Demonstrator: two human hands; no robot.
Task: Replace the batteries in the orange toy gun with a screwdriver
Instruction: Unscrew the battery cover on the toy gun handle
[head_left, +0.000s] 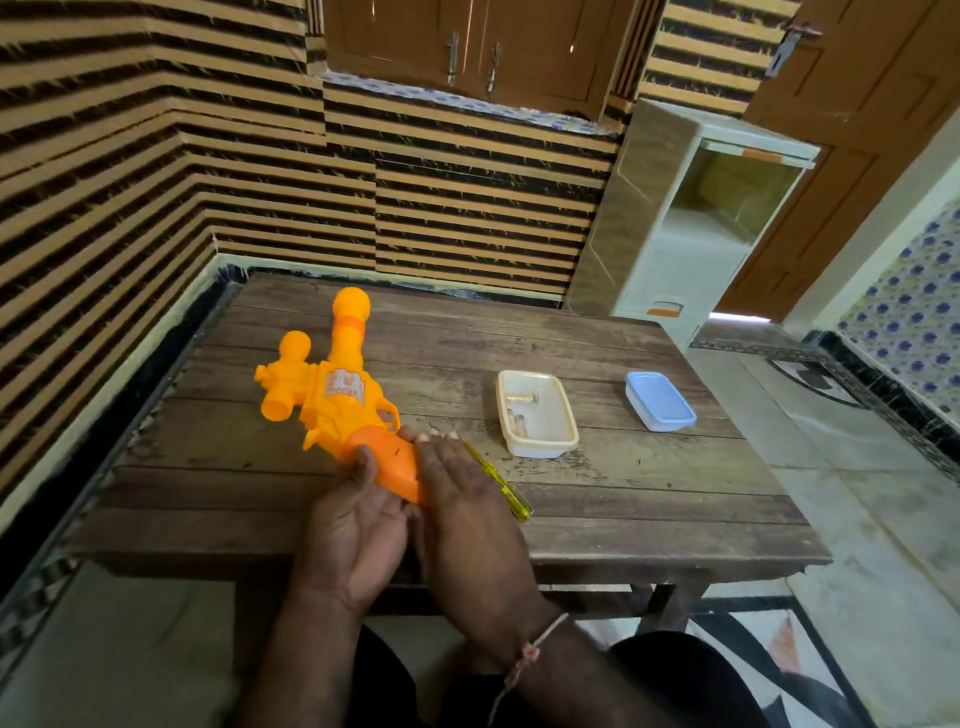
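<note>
The orange toy gun (332, 389) lies on the wooden table (597, 493) with its barrel pointing away from me. My left hand (358, 525) holds the near end of the grip from the left, thumb resting on its top face. My right hand (462, 499) lies flat with straight fingers against the grip's right side. A yellow screwdriver (506, 491) rests on the table just right of my right hand, partly hidden under it. An open cream tray (558, 439) holds batteries (523, 399).
A closed container with a blue lid (658, 401) stands right of the tray. A white plastic cabinet (691, 218) stands beyond the table's far right corner. Striped walls bound the table at the back and left. Tiled floor lies to the right.
</note>
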